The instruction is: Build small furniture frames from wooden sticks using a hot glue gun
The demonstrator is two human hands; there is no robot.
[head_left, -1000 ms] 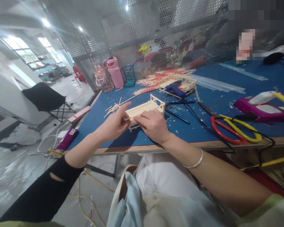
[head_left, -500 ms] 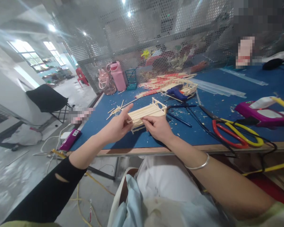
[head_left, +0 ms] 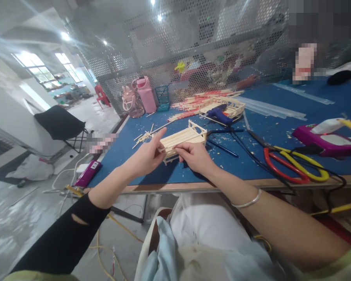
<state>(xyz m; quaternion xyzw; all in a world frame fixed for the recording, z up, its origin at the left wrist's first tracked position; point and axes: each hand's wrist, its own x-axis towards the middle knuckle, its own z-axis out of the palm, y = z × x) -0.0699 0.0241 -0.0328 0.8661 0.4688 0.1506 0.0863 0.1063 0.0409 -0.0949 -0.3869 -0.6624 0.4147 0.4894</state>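
A small wooden-stick model [head_left: 183, 136], shaped like a little bed with a railed end, stands on the blue table between my hands. My left hand [head_left: 148, 156] pinches its left end with thumb and fingers, the index finger pointing up and away. At its near long edge, my right hand [head_left: 196, 156] has thumb and index finger pressed together on the sticks. Behind it, a blue glue gun [head_left: 220, 115] lies on a second wooden-stick frame [head_left: 236, 107]. Loose short sticks [head_left: 146, 136] lie just beyond my left hand.
Red-and-yellow-handled scissors [head_left: 292, 166], black cables and a purple power strip [head_left: 324, 142] occupy the right side. Clear glue sticks [head_left: 275, 108] and red-tipped sticks [head_left: 199, 103] lie farther back. A pink bottle [head_left: 146, 94] stands by the perforated metal screen [head_left: 169, 50].
The view has shifted slightly. Both hands keep nearly the same hold on the stick model, with little visible movement.
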